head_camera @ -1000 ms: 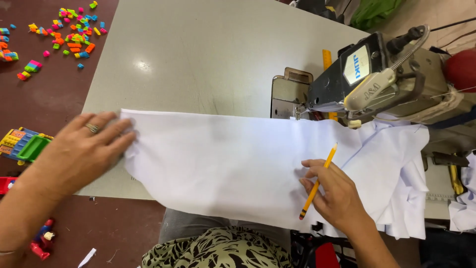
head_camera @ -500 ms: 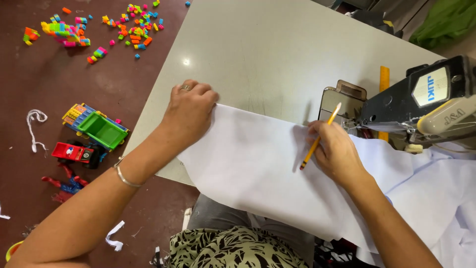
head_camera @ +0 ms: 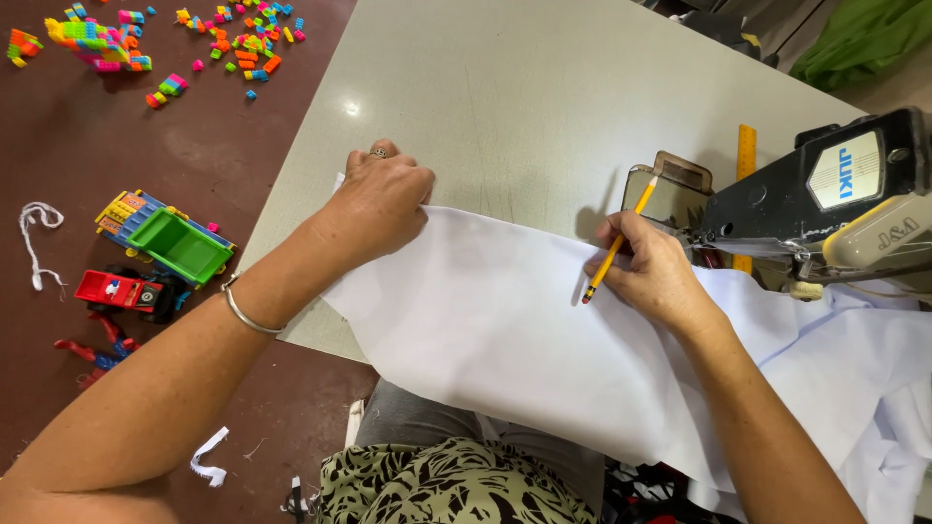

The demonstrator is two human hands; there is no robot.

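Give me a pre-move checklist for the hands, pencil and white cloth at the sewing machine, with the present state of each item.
1. Left hand pins the white cloth edge to the table: ok.
2. Right hand grips the yellow pencil, tip down by the cloth: ok.
3. Cloth flat between the hands: ok, smooth there.
4. Cloth fully on the table: not ok, the near edge hangs over the lap.
5. Fingers away from the sewing machine needle: cannot tell, needle hidden.
6. Pencil mark on the cloth: cannot tell.
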